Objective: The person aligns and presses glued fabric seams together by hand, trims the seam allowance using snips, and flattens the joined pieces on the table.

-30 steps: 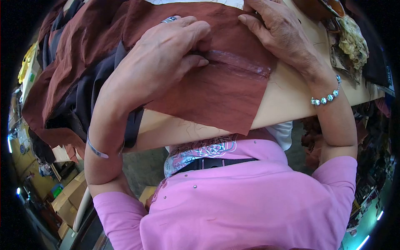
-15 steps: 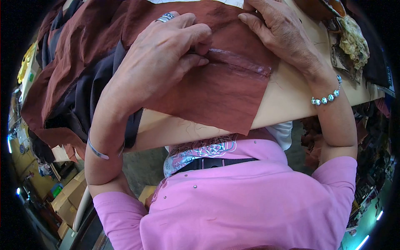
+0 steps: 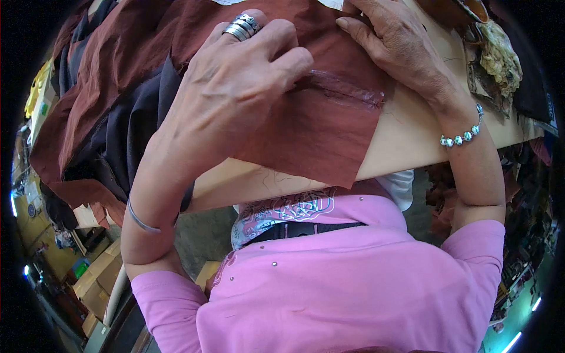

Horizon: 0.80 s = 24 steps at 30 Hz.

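Observation:
Reddish-brown cloth (image 3: 329, 138) lies over the pale tabletop, with a shiny, wet-looking strip (image 3: 347, 91) running along a fold or seam in it. My left hand (image 3: 241, 76), wearing silver rings, is over the left end of this strip with its fingers curled under. Its thumb and fingertips are hidden, so whatever they grip cannot be made out. Farther right, my right hand (image 3: 400, 44) rests on the cloth near its right edge. The right thumb stands apart and the fingers stretch toward the top edge of the view, partly cut off.
Dark cloth (image 3: 141, 106) is bunched with more brown cloth on the left. At the right stand a brown bowl-like container (image 3: 450, 12) and a crumpled yellowish rag (image 3: 500, 59). The near edge of the pale table (image 3: 265, 182) runs before my body. Cardboard boxes (image 3: 100, 276) sit low left.
My left hand has moved slightly right and rolled over, so its thumb is now hidden. The cloth's near left part has shifted a little. My right hand stays in place.

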{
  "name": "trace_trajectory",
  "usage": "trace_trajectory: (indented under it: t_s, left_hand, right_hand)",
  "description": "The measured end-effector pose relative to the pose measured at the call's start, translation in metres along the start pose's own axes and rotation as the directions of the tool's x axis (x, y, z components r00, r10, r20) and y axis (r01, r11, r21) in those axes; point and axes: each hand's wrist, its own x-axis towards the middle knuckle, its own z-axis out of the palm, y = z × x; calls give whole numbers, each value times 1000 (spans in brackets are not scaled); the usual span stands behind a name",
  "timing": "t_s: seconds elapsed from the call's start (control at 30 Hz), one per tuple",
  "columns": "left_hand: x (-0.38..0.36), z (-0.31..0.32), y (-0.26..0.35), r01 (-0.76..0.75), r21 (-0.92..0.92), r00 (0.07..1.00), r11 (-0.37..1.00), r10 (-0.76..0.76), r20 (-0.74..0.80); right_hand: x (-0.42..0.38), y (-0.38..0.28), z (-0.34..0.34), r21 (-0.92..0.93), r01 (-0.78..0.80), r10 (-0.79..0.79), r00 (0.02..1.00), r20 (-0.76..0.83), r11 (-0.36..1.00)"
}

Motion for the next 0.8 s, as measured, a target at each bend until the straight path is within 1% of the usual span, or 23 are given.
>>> trace_trajectory:
  t_s: [0.1, 0.13, 0.2, 0.3, 0.4, 0.5, 0.6, 0.7, 0.8]
  left_hand:
    - [-1, 0, 2, -31, 11, 999, 999, 31, -8]
    - [-2, 1, 2, 12, -34, 1000, 999, -12, 20]
    - [-4, 1, 1, 101, -120, 993, 988, -91, 81]
    - [-7, 8, -2, 133, -270, 989, 954, -144, -22]
    - [-6, 2, -7, 172, -278, 982, 945, -142, 125]
    - [-6, 2, -11, 232, -366, 965, 901, -167, 202]
    - [-6, 2, -12, 240, -377, 965, 895, -179, 191]
    - [-5, 2, -12, 217, -425, 967, 879, -133, 218]
    - [-4, -3, -18, 191, -545, 969, 817, -69, 237]
  right_hand:
    - [0, 0, 1, -22, 6, -6, 1000, -11, 1000]
    - [0, 1, 2, -36, 14, -15, 1000, -19, 999]
    - [0, 9, 7, -3, 77, -77, 996, -45, 997]
    - [0, 13, 11, -9, 142, -142, 987, -77, 990]
    - [1, 11, 13, -34, 180, -182, 980, -77, 983]
    - [2, 12, 14, -57, 213, -217, 973, -75, 975]
    - [2, 12, 15, -52, 212, -215, 974, -66, 976]
    - [2, 12, 15, -45, 195, -198, 979, -54, 980]
    - [3, 6, 10, -30, 162, -162, 987, -14, 986]
